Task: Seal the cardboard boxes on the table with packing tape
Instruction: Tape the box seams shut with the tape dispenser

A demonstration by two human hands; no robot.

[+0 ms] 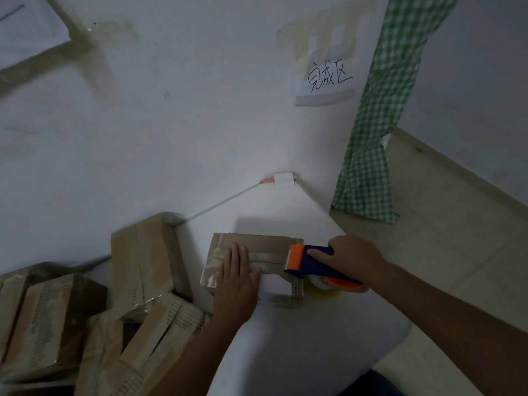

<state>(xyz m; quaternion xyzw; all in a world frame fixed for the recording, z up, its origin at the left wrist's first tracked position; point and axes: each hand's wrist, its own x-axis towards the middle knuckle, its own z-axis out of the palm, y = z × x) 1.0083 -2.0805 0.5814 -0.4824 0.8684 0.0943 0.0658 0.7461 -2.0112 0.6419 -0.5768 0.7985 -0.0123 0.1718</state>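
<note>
On the white counter point(285, 352), near its right edge, a cardboard box point(254, 260) lies flat, long axis running left to right. Left hand point(238, 277) presses flat, fingers straight, on the box top. Right hand point(354, 257) grips the blue-and-orange tape dispenser point(311, 262), its orange roller end pointing left along the seam.

Just one view here, a wide-angle cam on the person's head looking forward and steeply down at the white-covered table point(171, 138). It sits close, with both forearms reaching in from the bottom edge.
</note>
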